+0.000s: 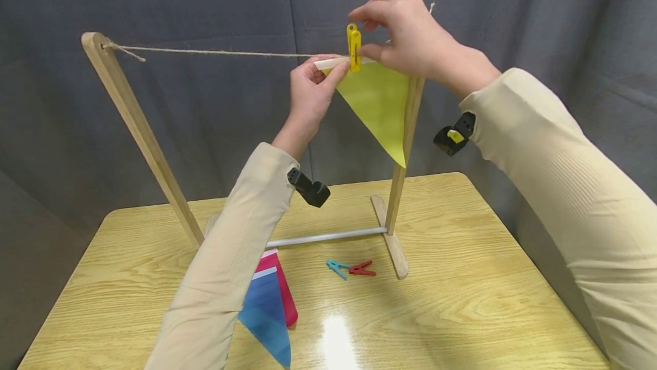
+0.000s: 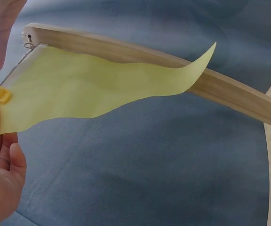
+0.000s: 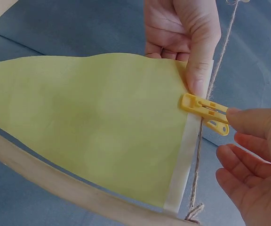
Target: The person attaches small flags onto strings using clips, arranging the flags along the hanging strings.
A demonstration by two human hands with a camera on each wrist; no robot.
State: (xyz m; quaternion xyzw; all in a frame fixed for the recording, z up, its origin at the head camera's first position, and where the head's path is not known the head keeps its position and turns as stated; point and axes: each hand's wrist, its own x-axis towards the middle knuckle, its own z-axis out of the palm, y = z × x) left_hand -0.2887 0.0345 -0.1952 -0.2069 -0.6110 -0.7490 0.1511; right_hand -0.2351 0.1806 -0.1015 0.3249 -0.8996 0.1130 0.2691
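A yellow pennant (image 1: 380, 102) with a white top band hangs at the twine (image 1: 215, 52), near the right post. A yellow clothespin (image 3: 203, 108) sits over the band and the twine. Beside the clothespin my left hand (image 1: 313, 88) pinches the pennant's corner, thumb in front and fingers behind. My right hand (image 1: 405, 33) is at the clothespin's handle end. In the right wrist view its thumb (image 3: 248, 121) lies at one handle, while the fingers stand apart from the other handle.
A wooden frame with a left post (image 1: 138, 125), right post (image 1: 410, 113) and white crossbar (image 1: 328, 237) stands on the table (image 1: 462, 279). Blue (image 1: 267, 307) and red (image 1: 288, 301) pennants lie partly under my left sleeve. Blue (image 1: 337, 268) and red (image 1: 362, 268) clothespins lie before the crossbar.
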